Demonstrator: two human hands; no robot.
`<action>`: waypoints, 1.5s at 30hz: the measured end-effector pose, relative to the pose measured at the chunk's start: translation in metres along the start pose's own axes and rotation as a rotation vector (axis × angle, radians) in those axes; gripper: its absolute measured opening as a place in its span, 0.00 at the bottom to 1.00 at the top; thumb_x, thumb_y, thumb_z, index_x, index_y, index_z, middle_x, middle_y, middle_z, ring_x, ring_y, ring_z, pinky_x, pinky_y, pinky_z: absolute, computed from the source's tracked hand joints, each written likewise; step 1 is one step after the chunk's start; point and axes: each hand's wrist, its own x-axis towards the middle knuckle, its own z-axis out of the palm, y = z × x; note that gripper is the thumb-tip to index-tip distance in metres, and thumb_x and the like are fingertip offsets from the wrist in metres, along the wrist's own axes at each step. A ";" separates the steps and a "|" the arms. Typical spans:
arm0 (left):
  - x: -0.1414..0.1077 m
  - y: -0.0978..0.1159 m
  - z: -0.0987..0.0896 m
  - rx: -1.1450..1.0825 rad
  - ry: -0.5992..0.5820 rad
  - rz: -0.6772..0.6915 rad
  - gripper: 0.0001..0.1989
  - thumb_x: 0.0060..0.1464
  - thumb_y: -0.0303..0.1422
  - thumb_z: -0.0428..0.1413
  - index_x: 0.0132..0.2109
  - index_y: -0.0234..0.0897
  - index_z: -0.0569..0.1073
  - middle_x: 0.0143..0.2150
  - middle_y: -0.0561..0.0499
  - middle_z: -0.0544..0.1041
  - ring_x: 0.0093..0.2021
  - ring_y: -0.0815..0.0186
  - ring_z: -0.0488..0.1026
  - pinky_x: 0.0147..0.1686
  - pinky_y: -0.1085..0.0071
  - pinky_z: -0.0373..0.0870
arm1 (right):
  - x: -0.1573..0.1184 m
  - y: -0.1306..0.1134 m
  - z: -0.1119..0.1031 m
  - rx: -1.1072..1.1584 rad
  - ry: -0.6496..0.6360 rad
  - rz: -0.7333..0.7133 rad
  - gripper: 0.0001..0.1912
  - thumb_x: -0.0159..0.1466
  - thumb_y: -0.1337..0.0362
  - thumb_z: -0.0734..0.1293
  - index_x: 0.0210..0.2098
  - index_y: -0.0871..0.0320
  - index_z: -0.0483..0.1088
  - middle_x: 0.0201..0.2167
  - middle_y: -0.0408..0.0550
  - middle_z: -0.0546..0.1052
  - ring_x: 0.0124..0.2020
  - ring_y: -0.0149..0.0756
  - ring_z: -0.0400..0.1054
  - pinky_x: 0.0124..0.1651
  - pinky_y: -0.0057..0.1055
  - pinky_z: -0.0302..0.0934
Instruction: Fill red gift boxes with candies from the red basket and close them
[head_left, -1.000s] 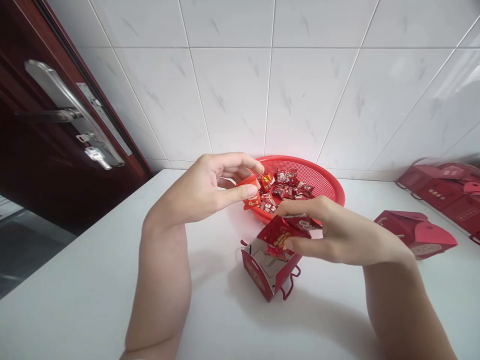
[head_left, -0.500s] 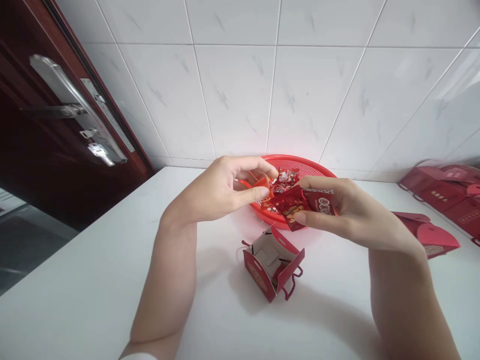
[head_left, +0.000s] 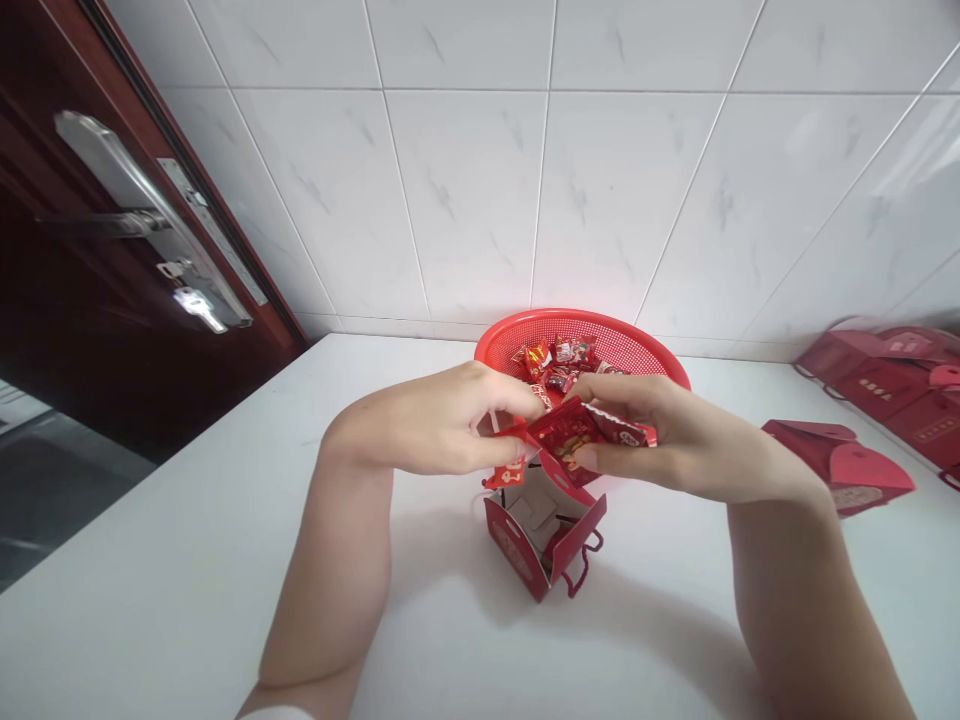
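Over the open box (head_left: 512, 545) on the white table (head_left: 420, 610), the left hand (head_left: 461, 418) bends sharply inward at the wrist, pinching an orange packet (head_left: 510, 472) between thumb and fingers above the box's far-left edge. From the opposite side the right hand (head_left: 671, 440) mirrors it, thumb on the near face and fingers curled behind, gripping red packets (head_left: 562, 432) close beside the left fingertips, in front of the basket (head_left: 660, 368) holding wrapped sweets (head_left: 574, 350).

Shiny, plastic-looking wrappers (head_left: 555, 435) are in the hands (head_left: 439, 420), above a smooth cardboard box (head_left: 514, 548) with a cord handle (head_left: 586, 572). Beyond them: perforated plastic basket (head_left: 634, 350), glossy tiles (head_left: 465, 190).
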 end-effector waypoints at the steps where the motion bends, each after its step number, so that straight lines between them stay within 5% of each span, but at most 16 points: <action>1: 0.000 0.000 0.000 0.018 -0.020 -0.002 0.11 0.52 0.29 0.57 0.23 0.42 0.75 0.22 0.54 0.71 0.25 0.65 0.68 0.26 0.70 0.66 | 0.001 0.002 0.001 -0.008 -0.037 0.009 0.07 0.66 0.65 0.68 0.33 0.55 0.65 0.26 0.38 0.62 0.26 0.30 0.55 0.27 0.29 0.52; 5: -0.001 -0.002 -0.003 0.065 -0.098 -0.030 0.10 0.52 0.27 0.55 0.24 0.39 0.71 0.24 0.54 0.72 0.26 0.66 0.69 0.29 0.71 0.67 | 0.004 0.008 0.008 -0.032 -0.124 0.032 0.10 0.68 0.61 0.67 0.33 0.54 0.61 0.25 0.37 0.61 0.25 0.28 0.54 0.25 0.29 0.50; 12: 0.002 -0.004 -0.006 0.054 -0.315 0.017 0.07 0.54 0.25 0.53 0.30 0.37 0.73 0.27 0.54 0.72 0.28 0.68 0.67 0.29 0.73 0.64 | 0.004 0.008 0.009 0.072 -0.324 0.058 0.08 0.68 0.62 0.66 0.45 0.57 0.68 0.35 0.44 0.75 0.33 0.34 0.68 0.34 0.31 0.62; 19: 0.011 -0.009 -0.002 0.120 -0.388 0.012 0.08 0.52 0.25 0.53 0.27 0.37 0.73 0.24 0.54 0.71 0.26 0.68 0.68 0.27 0.74 0.64 | 0.004 0.006 0.007 -0.031 -0.390 0.141 0.11 0.68 0.62 0.64 0.49 0.57 0.69 0.34 0.45 0.77 0.31 0.34 0.68 0.32 0.31 0.61; 25: 0.010 -0.004 -0.001 0.208 -0.341 -0.113 0.06 0.55 0.27 0.54 0.32 0.36 0.75 0.27 0.52 0.77 0.29 0.66 0.72 0.30 0.73 0.65 | -0.002 0.004 0.003 -0.255 -0.267 0.210 0.08 0.71 0.56 0.62 0.40 0.53 0.62 0.27 0.40 0.69 0.26 0.33 0.62 0.27 0.31 0.56; 33: 0.010 0.001 -0.001 0.220 -0.351 -0.196 0.09 0.54 0.23 0.52 0.33 0.38 0.76 0.27 0.54 0.78 0.29 0.67 0.74 0.28 0.75 0.64 | -0.002 0.003 0.013 -0.609 -0.176 0.330 0.13 0.74 0.60 0.55 0.32 0.52 0.51 0.21 0.38 0.64 0.20 0.32 0.56 0.24 0.32 0.45; 45: 0.010 -0.002 -0.002 0.223 -0.352 -0.203 0.07 0.53 0.23 0.53 0.33 0.38 0.74 0.28 0.55 0.79 0.30 0.67 0.74 0.28 0.73 0.64 | 0.008 0.001 0.024 -0.639 -0.113 0.373 0.13 0.74 0.61 0.57 0.33 0.52 0.52 0.20 0.36 0.64 0.21 0.33 0.56 0.27 0.31 0.45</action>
